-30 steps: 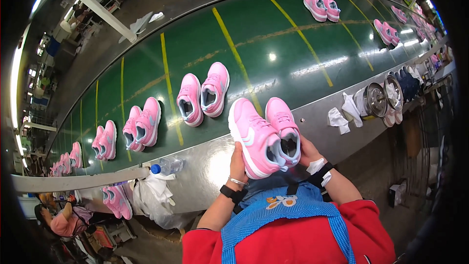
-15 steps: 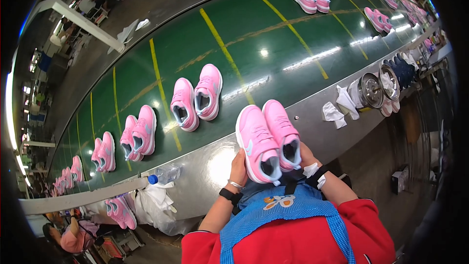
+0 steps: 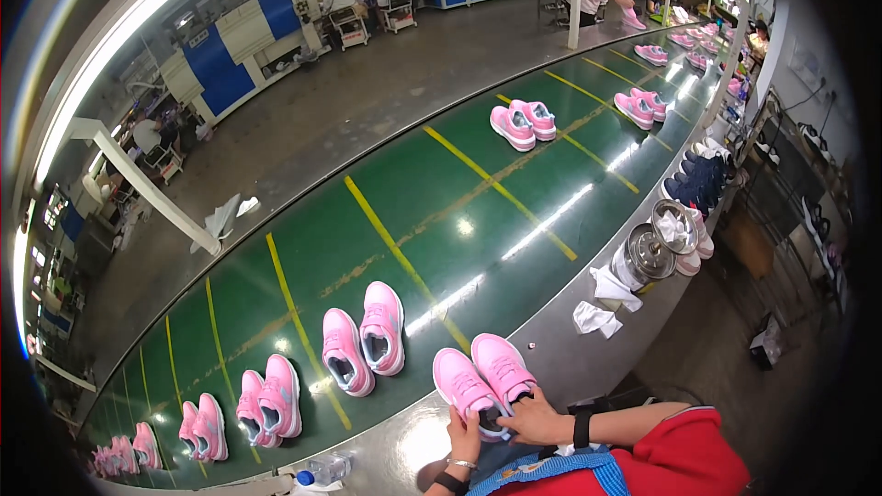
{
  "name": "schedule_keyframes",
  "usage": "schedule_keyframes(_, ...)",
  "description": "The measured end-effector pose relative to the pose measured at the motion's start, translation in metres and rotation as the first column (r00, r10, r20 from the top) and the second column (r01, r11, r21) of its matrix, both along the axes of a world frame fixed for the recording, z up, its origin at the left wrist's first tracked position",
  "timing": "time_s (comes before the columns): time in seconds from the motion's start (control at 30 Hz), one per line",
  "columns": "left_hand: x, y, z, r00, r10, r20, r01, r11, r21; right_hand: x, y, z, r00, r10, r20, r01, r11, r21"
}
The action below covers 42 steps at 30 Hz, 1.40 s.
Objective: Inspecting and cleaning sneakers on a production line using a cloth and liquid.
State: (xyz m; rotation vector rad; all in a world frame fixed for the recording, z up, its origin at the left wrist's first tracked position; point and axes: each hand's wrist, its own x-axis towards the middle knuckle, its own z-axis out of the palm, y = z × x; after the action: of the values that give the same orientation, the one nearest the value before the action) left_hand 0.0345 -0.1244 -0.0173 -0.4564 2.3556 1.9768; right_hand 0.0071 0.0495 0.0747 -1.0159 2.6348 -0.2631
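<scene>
Two pink sneakers [image 3: 482, 378] sit side by side on the steel desk [image 3: 560, 349] edge, directly under my hands, toes pointing away from me. My left hand [image 3: 464, 424] curls around the heel of the left shoe, fingers closed on it. My right hand [image 3: 536, 422] lies over the heel opening of the right shoe, fingers pressed down on the collar.

I judge these shoes light, with soft padded uppers and a firmer sole; the heel counter or the sole edge gives the surest grip, and the smooth upper may slip a little.

Beyond my hands runs a green conveyor belt [image 3: 441, 193] with yellow lines, carrying more pink pairs [image 3: 364, 338]. Right of my right hand lie white cloths [image 3: 602, 303] and two round metal tins [image 3: 657, 243]. Left of my left hand, near the desk edge, lies a clear bottle with a blue cap [image 3: 322, 471]. Labels are too small to make out.
</scene>
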Motion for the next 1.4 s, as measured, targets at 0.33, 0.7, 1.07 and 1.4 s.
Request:
schedule_keyframes(0.33, -0.085, -0.064, 0.089, 0.991, -0.072, -0.117, -0.005, 0.835, -0.550, -0.258, 0.111, 0.035, 0.942, 0.054, -0.332, -0.011, 0.991, 0.131)
schedule_keyframes(0.7, -0.167, -0.150, 0.072, 0.945, -0.140, 0.294, 0.326, 0.433, -0.840, -0.409, 0.213, -0.035, 0.678, -0.649, -0.345, 0.729, 0.653, 0.204)
schedule_keyframes(1.07, -0.077, -0.144, 0.103, 0.998, -0.057, 0.037, 0.067, 0.922, -0.381, -0.196, -0.006, 0.036, 0.925, -0.295, 0.239, 0.380, 0.707, -0.596)
schedule_keyframes(1.4, 0.033, -0.097, 0.124, 0.996, -0.084, -0.002, 0.072, 0.862, -0.502, -0.045, -0.084, 0.035, 0.714, -0.123, 0.689, 0.648, 0.488, -0.584)
